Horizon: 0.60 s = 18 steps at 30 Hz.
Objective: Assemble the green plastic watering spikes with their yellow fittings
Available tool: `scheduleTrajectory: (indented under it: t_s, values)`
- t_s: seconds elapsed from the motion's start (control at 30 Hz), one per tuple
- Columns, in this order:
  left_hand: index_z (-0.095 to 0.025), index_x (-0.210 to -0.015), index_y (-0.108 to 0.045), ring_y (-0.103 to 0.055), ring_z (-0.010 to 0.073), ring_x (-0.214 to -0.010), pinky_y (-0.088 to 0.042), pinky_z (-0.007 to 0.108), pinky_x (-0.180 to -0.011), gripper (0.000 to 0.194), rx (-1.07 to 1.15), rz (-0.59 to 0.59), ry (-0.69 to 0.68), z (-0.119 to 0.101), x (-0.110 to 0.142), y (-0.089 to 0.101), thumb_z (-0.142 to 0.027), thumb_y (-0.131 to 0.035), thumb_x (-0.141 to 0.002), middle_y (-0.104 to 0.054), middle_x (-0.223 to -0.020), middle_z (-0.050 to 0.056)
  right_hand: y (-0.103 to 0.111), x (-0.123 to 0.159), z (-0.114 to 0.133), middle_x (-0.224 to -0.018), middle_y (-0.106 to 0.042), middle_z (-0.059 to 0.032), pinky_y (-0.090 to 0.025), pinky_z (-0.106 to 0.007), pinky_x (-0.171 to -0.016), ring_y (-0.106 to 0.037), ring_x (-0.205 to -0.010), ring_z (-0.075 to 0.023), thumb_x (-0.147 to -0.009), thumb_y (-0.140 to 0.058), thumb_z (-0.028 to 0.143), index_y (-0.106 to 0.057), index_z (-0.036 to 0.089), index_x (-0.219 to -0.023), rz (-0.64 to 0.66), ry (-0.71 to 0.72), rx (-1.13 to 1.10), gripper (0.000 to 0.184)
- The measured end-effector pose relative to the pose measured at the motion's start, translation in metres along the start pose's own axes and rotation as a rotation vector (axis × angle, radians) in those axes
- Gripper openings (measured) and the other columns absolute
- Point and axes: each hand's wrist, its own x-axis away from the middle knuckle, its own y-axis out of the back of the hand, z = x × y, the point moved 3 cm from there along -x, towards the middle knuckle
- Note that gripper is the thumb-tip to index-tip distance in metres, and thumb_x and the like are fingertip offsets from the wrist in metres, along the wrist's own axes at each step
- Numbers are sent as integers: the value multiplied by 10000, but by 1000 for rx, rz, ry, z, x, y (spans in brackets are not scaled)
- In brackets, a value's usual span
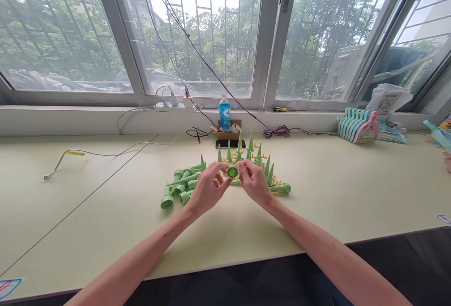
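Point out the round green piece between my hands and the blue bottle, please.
Round green piece (232,172): head view, middle of its camera-facing end.
Blue bottle (224,115): head view, its labelled front.

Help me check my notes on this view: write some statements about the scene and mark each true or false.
1. The left hand and right hand both hold one green piece. True.
2. The blue bottle lies on its side. False: the blue bottle stands upright.
3. A smartphone lies in front of the cardboard box. True.
4. The pastel hangers are left of the hands. False: they are to the right.
5. Some green spikes stand point up. True.
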Motion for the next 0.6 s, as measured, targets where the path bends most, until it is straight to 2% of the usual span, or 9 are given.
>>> scheduleTrajectory:
  t_s: [0.1, 0.17, 0.27, 0.37, 0.6]
  values:
    - [-175, -877, -543, -530, 79, -535, -445, 192, -423, 245, 200, 65, 188, 2, -2, -2, -416, -576, -846, -555, -822, 15, 2, 0, 1, -524, -339, 59, -252, -234, -458, -309, -462, -97, -956, -389, 465, -425, 210, -738, -31, 5, 19, 338]
    - [-155, -791, -531, -518, 90, -500, -414, 195, -383, 373, 360, 157, 327, 3, -2, -4, -518, -499, -872, -533, -722, 12, 3, 1, 2, -526, -338, 59, -255, -233, -459, -308, -463, -97, -958, -382, 463, -429, 210, -744, -34, 19, 33, 335]
    - [-130, -728, -537, -529, 102, -503, -410, 208, -389, 520, 567, 322, 467, 2, -1, -8, -618, -426, -870, -543, -707, 36, 2, 2, 4, -545, -356, 55, -272, -229, -470, -310, -478, -96, -962, -375, 447, -449, 206, -762, 4, 49, 58, 321]
    - [-118, -764, -557, -542, 108, -524, -409, 213, -401, 552, 673, 407, 519, 1, 1, -10, -655, -453, -840, -556, -745, 52, 1, 2, 4, -566, -374, 47, -292, -226, -485, -319, -499, -97, -959, -376, 443, -448, 202, -749, 29, 73, 81, 327]
    - [-127, -850, -563, -528, 93, -532, -401, 210, -420, 493, 713, 401, 495, 4, 2, -9, -615, -491, -848, -567, -792, 53, -1, 1, 5, -558, -379, 51, -298, -221, -486, -326, -490, -92, -960, -382, 418, -439, 202, -743, 56, 94, 46, 312]
